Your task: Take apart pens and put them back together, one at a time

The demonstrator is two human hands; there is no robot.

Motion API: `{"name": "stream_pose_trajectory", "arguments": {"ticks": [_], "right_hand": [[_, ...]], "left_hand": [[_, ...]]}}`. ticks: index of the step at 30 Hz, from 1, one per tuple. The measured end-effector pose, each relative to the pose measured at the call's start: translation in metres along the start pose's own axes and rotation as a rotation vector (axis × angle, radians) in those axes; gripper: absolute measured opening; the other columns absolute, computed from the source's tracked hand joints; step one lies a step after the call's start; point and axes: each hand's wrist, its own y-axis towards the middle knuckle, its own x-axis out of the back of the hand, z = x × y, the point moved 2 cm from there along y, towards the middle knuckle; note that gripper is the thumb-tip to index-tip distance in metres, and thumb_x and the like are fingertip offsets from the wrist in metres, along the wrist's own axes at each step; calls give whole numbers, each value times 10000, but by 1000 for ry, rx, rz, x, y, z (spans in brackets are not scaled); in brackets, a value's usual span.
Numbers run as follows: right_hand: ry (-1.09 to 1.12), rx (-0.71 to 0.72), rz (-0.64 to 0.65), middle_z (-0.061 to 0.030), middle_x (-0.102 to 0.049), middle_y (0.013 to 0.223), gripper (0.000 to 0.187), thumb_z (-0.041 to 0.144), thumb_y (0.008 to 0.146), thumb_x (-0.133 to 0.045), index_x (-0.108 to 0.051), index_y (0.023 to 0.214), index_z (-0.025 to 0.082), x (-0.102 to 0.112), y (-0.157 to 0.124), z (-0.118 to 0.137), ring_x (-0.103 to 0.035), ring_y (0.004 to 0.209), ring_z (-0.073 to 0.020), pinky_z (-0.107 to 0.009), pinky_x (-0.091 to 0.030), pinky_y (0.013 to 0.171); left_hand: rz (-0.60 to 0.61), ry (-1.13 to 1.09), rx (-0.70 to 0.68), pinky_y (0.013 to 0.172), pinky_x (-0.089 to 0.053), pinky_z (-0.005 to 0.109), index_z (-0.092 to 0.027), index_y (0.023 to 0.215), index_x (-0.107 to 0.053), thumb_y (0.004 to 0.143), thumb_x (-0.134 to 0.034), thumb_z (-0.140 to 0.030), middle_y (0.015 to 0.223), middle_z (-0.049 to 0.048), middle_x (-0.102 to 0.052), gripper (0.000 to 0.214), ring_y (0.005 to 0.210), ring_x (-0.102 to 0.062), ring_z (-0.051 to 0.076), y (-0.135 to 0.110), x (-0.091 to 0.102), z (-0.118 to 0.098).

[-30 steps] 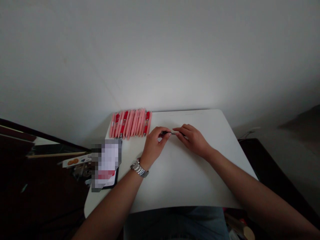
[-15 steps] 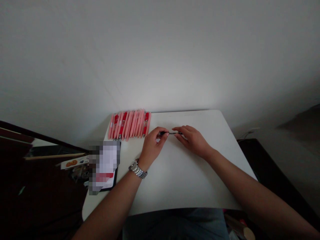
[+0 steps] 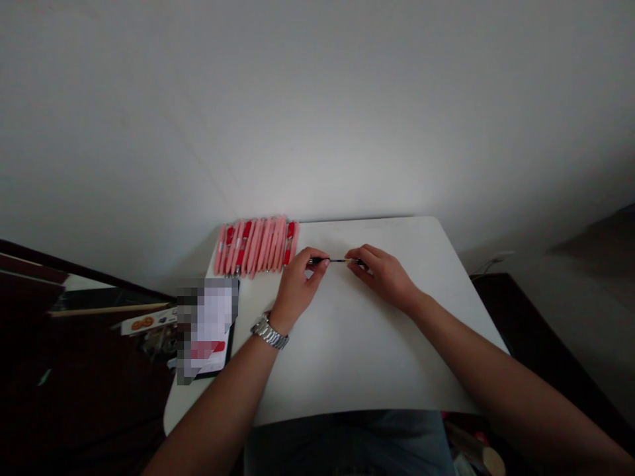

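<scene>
Above the middle of the white table [image 3: 377, 357], my two hands hold the parts of a black pen end to end. My left hand [image 3: 296, 281], with a metal watch on its wrist, pinches one black pen part [image 3: 315, 261] between thumb and fingers. My right hand [image 3: 384, 274] pinches the other black pen part [image 3: 361, 263]. A thin refill [image 3: 338, 260] bridges the gap between the fingertips. Which part the refill sits in, I cannot tell. The fingers cover much of both parts.
Left of my hands, a row of pink and red pens [image 3: 258, 248] lies at the table's back left. A tablet-like device [image 3: 229, 350], partly blurred out, lies at the left edge. The wall [image 3: 317, 119] rises behind the table.
My hands have drawn slightly apart, the left one moving left. A longer stretch of the thin refill shows between them. The row of pens has stayed in place.
</scene>
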Motion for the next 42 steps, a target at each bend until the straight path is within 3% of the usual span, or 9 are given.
{"name": "stream_pose_trajectory", "arguments": {"ticks": [5, 11, 17, 27, 42], "right_hand": [[-59, 34, -15, -81, -697, 969, 248, 314, 1046, -494, -648, 1227, 243, 0, 2, 1, -636, 886, -221, -339, -503, 782], [-155, 43, 55, -86, -695, 987, 346, 258, 1063, -431, -639, 1340, 257, 0, 3, 3, -632, 845, -218, -342, -481, 752], [-144, 15, 62, -85, -715, 1060, 296, 229, 1053, -444, -643, 1272, 235, 1, 2, 5, -652, 845, -199, -314, -469, 750], [-209, 5, 54, -63, -695, 961, 209, 336, 1052, -485, -661, 1117, 243, 0, 3, 1, -636, 804, -190, -295, -423, 692], [-188, -42, 20, -50, -675, 957, 172, 296, 1029, -493, -646, 1089, 244, 11, 2, -17, -622, 745, -165, -280, -436, 676]], "left_hand": [[-5, -9, -6, 882, -568, 331, -225, 1035, -654, 968, -612, -299, 1010, 35, -710, 108, 946, -681, 174, 0, 0, -1], [-10, 11, -3, 885, -555, 331, -227, 1039, -654, 966, -613, -291, 1013, 34, -708, 106, 951, -673, 175, 0, 0, 0], [-4, 6, -6, 900, -556, 338, -225, 1041, -655, 959, -621, -276, 1015, 31, -709, 102, 952, -675, 173, 0, 0, -1], [20, 5, -17, 924, -561, 349, -231, 1047, -654, 961, -615, -276, 1036, 34, -715, 104, 979, -683, 177, 0, 0, -1], [-53, 34, -4, 895, -559, 346, -226, 1034, -643, 957, -617, -276, 1010, 38, -714, 96, 958, -683, 175, 3, 2, 5]]}}
